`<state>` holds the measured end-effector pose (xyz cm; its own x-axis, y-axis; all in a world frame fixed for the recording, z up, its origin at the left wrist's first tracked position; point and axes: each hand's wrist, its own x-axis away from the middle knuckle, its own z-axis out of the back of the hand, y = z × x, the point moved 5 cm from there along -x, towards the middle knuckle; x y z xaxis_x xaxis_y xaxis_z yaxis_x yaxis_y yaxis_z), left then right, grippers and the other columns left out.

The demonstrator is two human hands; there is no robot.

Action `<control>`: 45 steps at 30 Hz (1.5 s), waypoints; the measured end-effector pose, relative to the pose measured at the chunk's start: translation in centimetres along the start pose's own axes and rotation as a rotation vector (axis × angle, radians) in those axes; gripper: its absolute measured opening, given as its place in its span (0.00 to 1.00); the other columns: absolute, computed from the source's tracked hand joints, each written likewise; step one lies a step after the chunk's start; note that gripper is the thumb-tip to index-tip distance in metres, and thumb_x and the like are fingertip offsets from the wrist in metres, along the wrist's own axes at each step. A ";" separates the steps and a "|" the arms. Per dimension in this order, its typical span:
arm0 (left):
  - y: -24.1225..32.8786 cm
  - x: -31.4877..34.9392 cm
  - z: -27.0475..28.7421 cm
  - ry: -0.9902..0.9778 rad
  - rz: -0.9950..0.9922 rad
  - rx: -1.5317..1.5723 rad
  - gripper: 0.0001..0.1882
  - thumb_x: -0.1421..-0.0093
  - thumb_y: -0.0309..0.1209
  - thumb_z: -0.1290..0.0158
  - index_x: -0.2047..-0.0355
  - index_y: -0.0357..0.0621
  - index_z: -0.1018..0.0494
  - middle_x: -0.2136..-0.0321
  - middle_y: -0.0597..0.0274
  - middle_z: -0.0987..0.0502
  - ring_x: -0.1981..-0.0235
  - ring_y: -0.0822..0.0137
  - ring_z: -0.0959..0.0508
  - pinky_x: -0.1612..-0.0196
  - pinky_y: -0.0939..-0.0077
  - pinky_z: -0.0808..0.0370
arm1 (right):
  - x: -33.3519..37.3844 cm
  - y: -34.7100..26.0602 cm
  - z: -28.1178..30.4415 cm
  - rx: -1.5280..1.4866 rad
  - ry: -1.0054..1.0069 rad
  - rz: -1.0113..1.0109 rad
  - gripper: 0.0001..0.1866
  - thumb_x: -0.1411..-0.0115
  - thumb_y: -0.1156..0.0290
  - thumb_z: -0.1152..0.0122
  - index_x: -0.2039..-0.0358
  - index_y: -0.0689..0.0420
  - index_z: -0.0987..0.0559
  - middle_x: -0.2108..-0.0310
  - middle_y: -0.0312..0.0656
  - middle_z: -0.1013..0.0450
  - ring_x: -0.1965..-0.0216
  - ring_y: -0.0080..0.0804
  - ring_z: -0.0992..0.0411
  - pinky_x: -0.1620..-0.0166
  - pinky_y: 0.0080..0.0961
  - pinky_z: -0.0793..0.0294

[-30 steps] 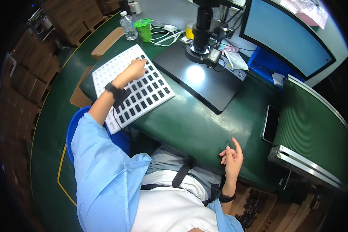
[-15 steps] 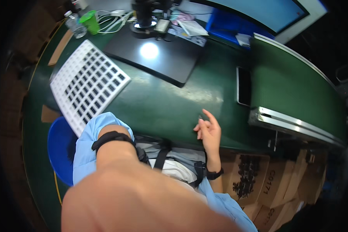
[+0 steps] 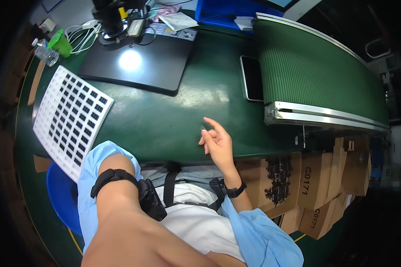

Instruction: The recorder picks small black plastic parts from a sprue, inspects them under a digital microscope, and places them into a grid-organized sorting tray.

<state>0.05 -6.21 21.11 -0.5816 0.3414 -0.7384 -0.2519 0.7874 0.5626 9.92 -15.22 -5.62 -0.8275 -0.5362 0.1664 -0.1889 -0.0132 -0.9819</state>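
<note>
Apparently, a small clear piece [image 3: 203, 128] sits at the fingertips of the right hand [image 3: 219, 144], above the green tabletop [image 3: 165, 122], lightly pinched against the thumb, with the forefinger stretched past it. So slight a grip seems meant to spare its surface, though its exact shape is too small to tell. The left hand [image 3: 147, 236] is raised close to the camera and runs off the lower edge; its fingers are hidden, so I cannot tell their state or what they touch.

Leftward, a white tray [image 3: 47, 109] lies slanted within reach, its pockets presumably keeping the black pieces [image 3: 103, 100] apart. Its near end overhangs a blue bin [image 3: 62, 196]. Behind, a scope [image 3: 104, 20] stands over a dark base [image 3: 158, 66], throwing a bright spot on it. A phone [image 3: 252, 78] lies beside the conveyor [image 3: 316, 66], probably out of the way.
</note>
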 end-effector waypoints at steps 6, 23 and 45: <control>0.5 -0.1 0.1 -0.012 0.001 0.069 0.12 0.46 0.22 0.50 0.60 0.36 0.28 0.61 0.53 0.29 0.62 0.59 0.28 0.58 0.73 0.30 | 0.0 0.2 0.0 0.018 -0.025 -0.015 0.19 0.39 0.76 0.49 0.47 0.64 0.34 0.81 0.37 0.30 0.86 0.13 0.40 0.82 0.10 0.41; 1.0 -0.9 2.2 -0.010 0.033 0.132 0.10 0.44 0.24 0.50 0.60 0.38 0.28 0.65 0.56 0.28 0.66 0.64 0.28 0.62 0.78 0.29 | -0.1 0.0 0.1 0.060 -0.008 -0.041 0.19 0.39 0.75 0.48 0.47 0.61 0.33 0.81 0.35 0.30 0.85 0.12 0.39 0.81 0.10 0.41; 2.9 0.0 4.6 0.056 0.107 0.177 0.09 0.42 0.27 0.50 0.61 0.40 0.27 0.70 0.59 0.26 0.73 0.69 0.27 0.66 0.84 0.27 | -0.3 -0.2 -0.2 0.120 0.024 -0.086 0.18 0.39 0.72 0.48 0.47 0.58 0.32 0.81 0.32 0.31 0.85 0.12 0.40 0.81 0.12 0.41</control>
<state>2.90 -1.57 21.01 -0.6411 0.4026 -0.6534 -0.0496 0.8279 0.5587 10.13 -14.88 -5.50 -0.8237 -0.5085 0.2507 -0.1957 -0.1599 -0.9675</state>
